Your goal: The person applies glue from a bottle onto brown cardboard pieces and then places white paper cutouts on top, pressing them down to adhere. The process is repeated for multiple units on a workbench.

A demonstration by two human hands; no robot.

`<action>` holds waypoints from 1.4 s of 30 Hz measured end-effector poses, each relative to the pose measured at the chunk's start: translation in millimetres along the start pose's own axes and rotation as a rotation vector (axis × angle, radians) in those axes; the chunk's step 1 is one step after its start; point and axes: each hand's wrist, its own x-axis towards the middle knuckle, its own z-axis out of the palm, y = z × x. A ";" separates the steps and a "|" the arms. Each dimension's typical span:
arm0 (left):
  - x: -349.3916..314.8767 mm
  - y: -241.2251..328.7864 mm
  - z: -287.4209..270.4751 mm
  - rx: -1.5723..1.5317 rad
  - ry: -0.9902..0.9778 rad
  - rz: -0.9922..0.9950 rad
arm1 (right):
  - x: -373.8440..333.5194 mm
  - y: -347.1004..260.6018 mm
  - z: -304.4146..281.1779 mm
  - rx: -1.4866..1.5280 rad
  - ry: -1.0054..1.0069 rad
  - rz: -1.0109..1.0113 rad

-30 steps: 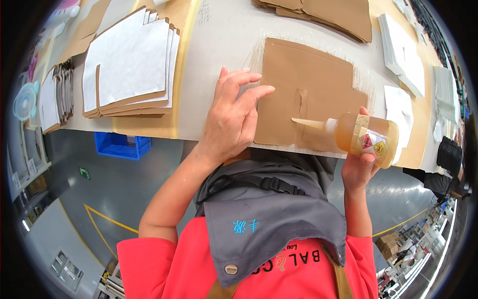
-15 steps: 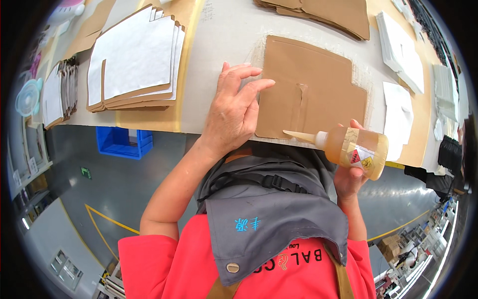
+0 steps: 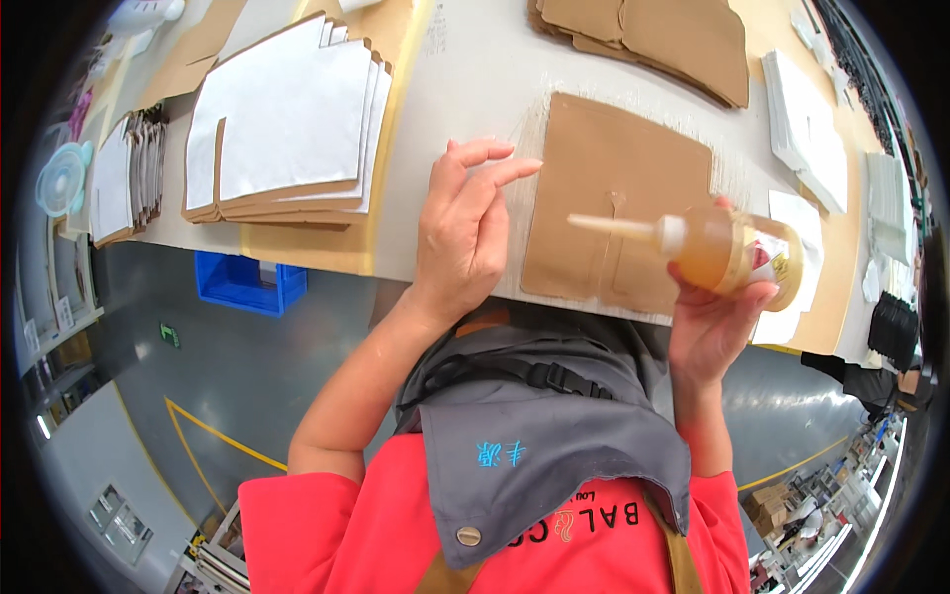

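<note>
Our right hand has its fingers wrapped round the amber bottle, at 4 o'clock of the brown panel on the desk; our left hand, fingers parted, empty, hovers at 9 o'clock

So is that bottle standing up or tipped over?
Tipped over: the bottle lies sideways in the right hand, its long nozzle pointing left over the brown panel.

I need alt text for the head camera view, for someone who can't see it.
A person's right hand holds an amber bottle, its pale nozzle over a brown panel on a worktable. The left hand is open at the panel's left edge; stacked white-faced panels lie farther left.
</note>
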 end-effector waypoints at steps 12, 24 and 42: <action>1.1 -3.3 0.2 -0.053 0.006 -0.034 | 94.2 18.0 21.2 -0.252 -0.134 -0.179; 1.1 -3.6 -0.9 -0.045 -0.001 -0.021 | 77.7 17.8 5.9 -0.239 -0.137 -0.143; -0.1 -3.9 3.8 -0.042 0.029 0.000 | -9.2 15.6 -13.7 -0.254 -0.167 -0.007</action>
